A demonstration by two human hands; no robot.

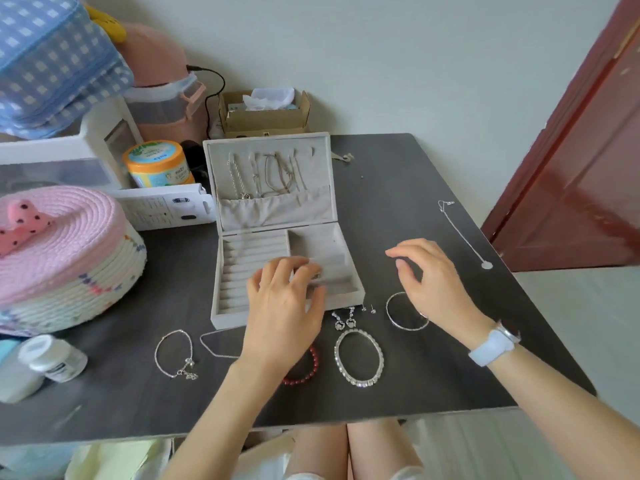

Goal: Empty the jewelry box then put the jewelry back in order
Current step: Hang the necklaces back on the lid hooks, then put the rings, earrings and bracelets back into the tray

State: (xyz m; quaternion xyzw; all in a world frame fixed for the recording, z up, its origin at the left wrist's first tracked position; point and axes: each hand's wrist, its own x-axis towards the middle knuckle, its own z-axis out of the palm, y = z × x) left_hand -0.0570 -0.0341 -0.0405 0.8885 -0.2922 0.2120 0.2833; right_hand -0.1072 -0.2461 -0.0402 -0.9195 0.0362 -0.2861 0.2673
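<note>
The open jewelry box sits mid-frame, long axis running toward the wall, lid upright at its far end. The left hand rests loosely spread over its tray; the right hand hovers relaxed, empty, above a silver bangle.

Your dark grey tabletop carries the open jewelry box near its middle. In front of it lie a thin silver bracelet, a fine chain, a red bead bracelet, a rhinestone bracelet, drop earrings, two tiny studs and a silver bangle. A long necklace lies near the right edge. A pink-lidded woven basket and white bottle sit left.
</note>
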